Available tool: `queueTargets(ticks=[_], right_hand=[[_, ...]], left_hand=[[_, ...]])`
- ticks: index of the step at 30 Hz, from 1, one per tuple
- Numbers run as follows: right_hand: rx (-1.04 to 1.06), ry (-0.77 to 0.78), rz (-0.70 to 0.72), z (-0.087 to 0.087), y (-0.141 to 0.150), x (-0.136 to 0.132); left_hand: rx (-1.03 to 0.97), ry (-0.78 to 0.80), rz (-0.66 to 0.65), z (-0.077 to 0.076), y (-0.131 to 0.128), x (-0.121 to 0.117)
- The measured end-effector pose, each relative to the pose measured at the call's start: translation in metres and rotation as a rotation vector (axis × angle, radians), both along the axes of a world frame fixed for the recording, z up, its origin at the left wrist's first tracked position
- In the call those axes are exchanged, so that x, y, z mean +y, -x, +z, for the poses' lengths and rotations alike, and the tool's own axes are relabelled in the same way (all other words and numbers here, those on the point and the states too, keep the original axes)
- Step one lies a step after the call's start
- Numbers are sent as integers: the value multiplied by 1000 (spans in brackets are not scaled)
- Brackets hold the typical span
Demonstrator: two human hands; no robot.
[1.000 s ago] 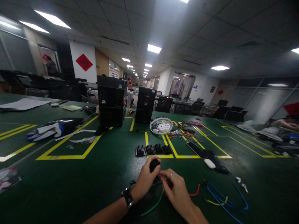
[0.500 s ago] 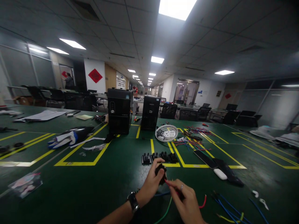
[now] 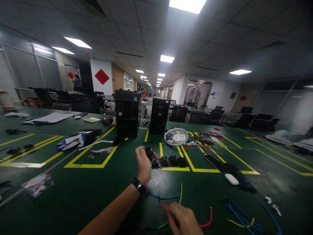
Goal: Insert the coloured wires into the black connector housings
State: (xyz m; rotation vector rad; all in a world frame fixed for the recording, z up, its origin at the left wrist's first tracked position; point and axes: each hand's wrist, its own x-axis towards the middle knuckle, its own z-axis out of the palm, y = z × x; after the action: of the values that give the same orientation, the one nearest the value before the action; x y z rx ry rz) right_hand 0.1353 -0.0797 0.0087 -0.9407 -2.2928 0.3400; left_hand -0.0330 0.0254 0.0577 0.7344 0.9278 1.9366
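The left hand (image 3: 143, 164), near the middle of the frame, has its grip closed around a black part (image 3: 149, 153), fingers curled behind it. The part is held up just beside the left end of a row of black blocks (image 3: 172, 161) on the green surface (image 3: 117, 186); whether it touches the row cannot be told. A dark watch (image 3: 138, 185) circles the left wrist.

The right hand (image 3: 182, 217), at the lower centre, is well apart from the left. Its grip is pinched nearly shut on a red wire (image 3: 161, 204), whose tip shows at the fingertips. A ring (image 3: 175, 212) is on one finger. Just beyond the fingers lie a blue wire (image 3: 168, 197) and a yellow-green wire (image 3: 181, 193); a curved red length (image 3: 209, 219) shows to the right of the hand.

At the lower right are a bundle of blue wires (image 3: 236, 212) and two white earbuds (image 3: 276, 210). Above them, a white case (image 3: 231, 179) sits beside a phone (image 3: 216, 163). Behind the blocks stands a white basket (image 3: 176, 136) with small items inside.
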Motion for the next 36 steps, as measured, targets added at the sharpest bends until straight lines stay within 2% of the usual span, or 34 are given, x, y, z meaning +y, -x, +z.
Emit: queueTargets(ticks=[1,3,6,9,12,15,17,22,24,27,30,32,34,36], right_hand=[[-41,-4,30,-11,6,-3],[-109,-3,36,-16,14,-6],[-130,-30,-80,8,15,0],[-79,-99,-212,35,8,16],[-56,-75,-163,41,-5,37],[-70,-33,-80,37,-32,65],[-99,-31,-134,35,-59,91],[-263,85,-441,26,-123,161],[-292,101,-454,19,-134,180],[-298,104,-394,8,-132,194],[-290,94,-363,6,-126,191],[-282,36,-384,12,-130,178],[-277,-21,-420,24,-144,155],[-289,2,-416,38,-165,122]], left_hand=[[-18,20,35,-1,9,7],[19,58,-49,-8,16,13],[165,64,-281,-25,0,1],[287,85,-428,-35,-29,-20],[308,110,-542,-40,-45,-34],[357,128,-632,-46,-45,-33],[513,98,-601,-52,-39,-28],[994,-106,-351,-60,-25,-21],[1101,-156,-291,-59,-21,-21],[1208,-184,-225,-57,-15,-18],[1297,-170,-171,-55,-2,-8],[1341,-148,-140,-55,10,2],[1365,-116,-114,-57,23,15],[1390,-82,-129,-61,35,31]])
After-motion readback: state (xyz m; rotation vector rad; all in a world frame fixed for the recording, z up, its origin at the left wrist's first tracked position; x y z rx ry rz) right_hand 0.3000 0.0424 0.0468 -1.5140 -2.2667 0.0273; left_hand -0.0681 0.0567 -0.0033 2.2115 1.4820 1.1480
